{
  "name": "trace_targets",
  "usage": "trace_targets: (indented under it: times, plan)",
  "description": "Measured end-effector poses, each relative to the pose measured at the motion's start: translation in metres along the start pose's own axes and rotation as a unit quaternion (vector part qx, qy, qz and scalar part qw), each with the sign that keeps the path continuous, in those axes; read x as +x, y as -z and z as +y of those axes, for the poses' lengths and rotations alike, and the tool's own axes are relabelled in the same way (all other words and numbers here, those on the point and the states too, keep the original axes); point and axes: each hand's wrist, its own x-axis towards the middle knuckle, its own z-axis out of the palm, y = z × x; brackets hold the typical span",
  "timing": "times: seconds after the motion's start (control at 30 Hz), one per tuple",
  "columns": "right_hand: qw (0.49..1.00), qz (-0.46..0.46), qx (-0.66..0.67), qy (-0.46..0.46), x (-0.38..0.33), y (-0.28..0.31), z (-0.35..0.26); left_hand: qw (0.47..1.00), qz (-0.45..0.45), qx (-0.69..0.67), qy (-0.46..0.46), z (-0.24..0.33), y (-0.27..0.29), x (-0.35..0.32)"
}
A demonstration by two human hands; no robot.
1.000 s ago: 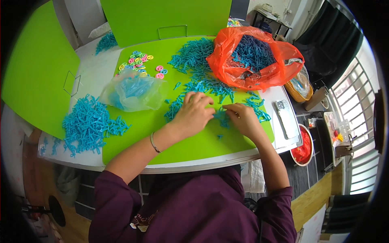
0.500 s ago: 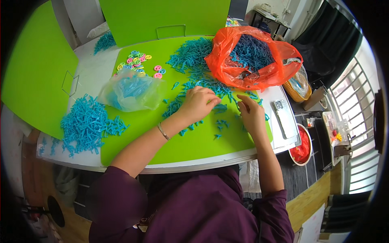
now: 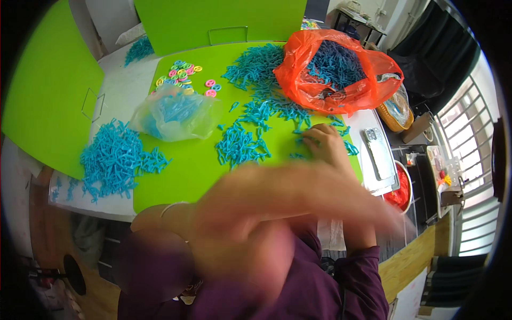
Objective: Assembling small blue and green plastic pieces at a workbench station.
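Note:
My left hand [image 3: 256, 208] is raised close to the camera and smeared by motion over the board's front edge, so its fingers cannot be read. A thin bracelet [image 3: 174, 207] circles that wrist. My right hand [image 3: 326, 145] rests at the right side of the green board [image 3: 181, 178], its fingers curled inward among small blue plastic pieces; whatever they hold is hidden. Left of it lies a small heap of blue forked pieces [image 3: 241, 144]. Beyond, a larger blue-green pile [image 3: 256, 66] spreads up to an orange-red plastic bag [image 3: 298, 88] holding darker blue pieces.
A clear bag [image 3: 205, 120] of blue pieces sits left of centre, with colourful openwork discs [image 3: 184, 72] behind it. Another blue heap [image 3: 112, 160] lies at the left. A phone [image 3: 377, 152] rests on the right edge. Green panels [image 3: 224, 21] with wire handles stand at the back and left.
My left hand has left the blue pieces and swung up toward the camera, blurring. The right hand has shifted slightly left, its fingers curling down onto the board.

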Motion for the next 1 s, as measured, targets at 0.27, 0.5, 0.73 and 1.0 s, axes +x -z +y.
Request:
trace_targets:
  times: [0.27, 0.5, 0.73, 1.0]
  plan:
    - [0.983, 0.058, -0.130, -0.112, -0.017, 0.009, 0.016, 0.967, -0.070, 0.141, -0.199, 0.037, -0.005, -0.018]
    - [0.976, 0.023, -0.178, -0.123, -0.005, 0.019, 0.020, 0.882, -0.150, 0.246, -0.374, 0.076, -0.030, -0.055]
    - [0.996, -0.050, -0.076, 0.002, 0.013, 0.004, 0.031, 0.861, -0.143, 0.203, -0.444, 0.054, -0.026, -0.039]
    - [0.989, -0.078, 0.112, -0.049, -0.016, 0.040, 0.017, 0.817, 0.044, 0.548, -0.176, 0.022, 0.015, -0.088]
